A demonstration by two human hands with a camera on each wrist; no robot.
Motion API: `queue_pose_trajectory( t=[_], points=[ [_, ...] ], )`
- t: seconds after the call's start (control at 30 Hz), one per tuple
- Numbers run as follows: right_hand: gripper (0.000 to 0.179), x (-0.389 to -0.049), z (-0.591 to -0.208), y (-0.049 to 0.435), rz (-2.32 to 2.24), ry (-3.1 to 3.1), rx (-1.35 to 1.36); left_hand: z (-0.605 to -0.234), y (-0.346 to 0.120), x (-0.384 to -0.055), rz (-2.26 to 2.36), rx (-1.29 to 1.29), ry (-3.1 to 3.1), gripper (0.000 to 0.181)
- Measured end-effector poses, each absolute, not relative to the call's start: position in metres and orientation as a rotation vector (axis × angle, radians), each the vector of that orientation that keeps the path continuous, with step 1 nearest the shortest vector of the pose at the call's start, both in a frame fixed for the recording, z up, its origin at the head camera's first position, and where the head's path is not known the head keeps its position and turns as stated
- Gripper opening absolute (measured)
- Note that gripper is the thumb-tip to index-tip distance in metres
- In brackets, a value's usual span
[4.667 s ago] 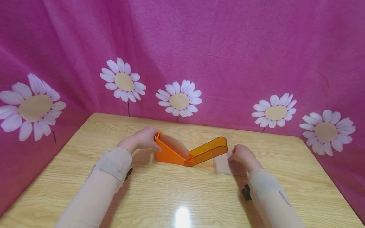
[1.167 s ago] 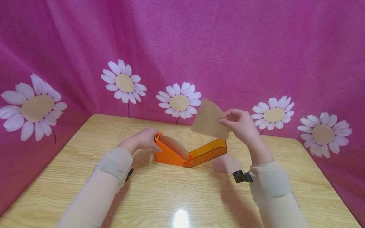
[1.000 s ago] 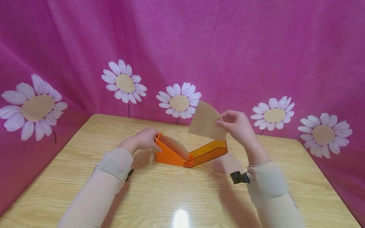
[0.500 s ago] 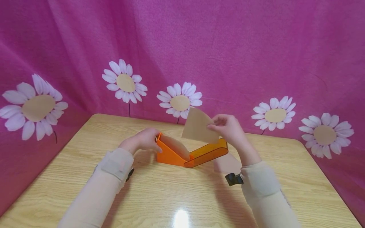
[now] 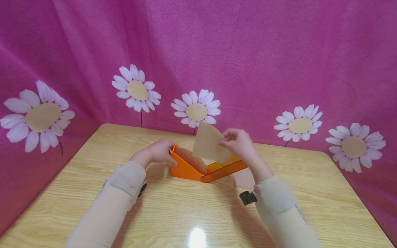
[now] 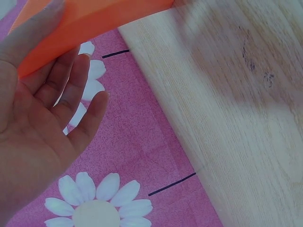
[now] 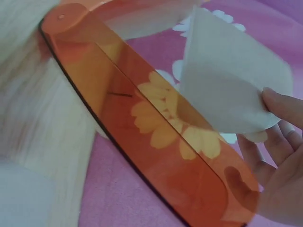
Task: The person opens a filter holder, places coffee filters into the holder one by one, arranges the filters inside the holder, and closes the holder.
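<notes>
An orange filter holder (image 5: 186,169) stands on the table, its see-through amber lid (image 5: 224,171) swung out to the right. Brown paper (image 5: 190,155) lines the sloping opening. My left hand (image 5: 157,152) grips the tall back end, the thumb on the near side in the left wrist view and other fingers behind the orange wall (image 6: 94,23). With thumb and fingers, my right hand (image 5: 238,142) pinches a brown paper coffee filter (image 5: 206,141) by its right edge. The filter is tilted above the lid and hides part of it; its curved edge shows in the right wrist view.
More pale brown paper (image 5: 243,179) lies flat on the wooden table (image 5: 173,213), right of the lid and partly behind my right wrist. A pink curtain (image 5: 248,51) with printed daisies hangs around the table's back and sides.
My right hand first reached to the paper on the table, then raised a filter; now it has moved left and down with it toward the holder. The left hand stays put.
</notes>
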State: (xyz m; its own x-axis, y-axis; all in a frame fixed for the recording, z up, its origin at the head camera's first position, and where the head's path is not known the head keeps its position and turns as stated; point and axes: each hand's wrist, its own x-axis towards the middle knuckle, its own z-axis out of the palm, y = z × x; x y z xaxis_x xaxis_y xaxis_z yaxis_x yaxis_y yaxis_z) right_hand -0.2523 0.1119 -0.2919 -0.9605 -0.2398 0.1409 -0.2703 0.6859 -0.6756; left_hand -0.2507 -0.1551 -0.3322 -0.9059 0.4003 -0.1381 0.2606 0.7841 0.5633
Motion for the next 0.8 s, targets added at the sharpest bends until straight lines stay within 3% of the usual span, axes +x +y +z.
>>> queue_pose_trajectory(
  t=[0.8],
  points=[
    [0.012, -0.249, -0.321, 0.079, 1.059, -2.919, 0.513, -0.334, -0.156, -0.252, 0.826, 0.479, 2.713, 0.031]
  ],
)
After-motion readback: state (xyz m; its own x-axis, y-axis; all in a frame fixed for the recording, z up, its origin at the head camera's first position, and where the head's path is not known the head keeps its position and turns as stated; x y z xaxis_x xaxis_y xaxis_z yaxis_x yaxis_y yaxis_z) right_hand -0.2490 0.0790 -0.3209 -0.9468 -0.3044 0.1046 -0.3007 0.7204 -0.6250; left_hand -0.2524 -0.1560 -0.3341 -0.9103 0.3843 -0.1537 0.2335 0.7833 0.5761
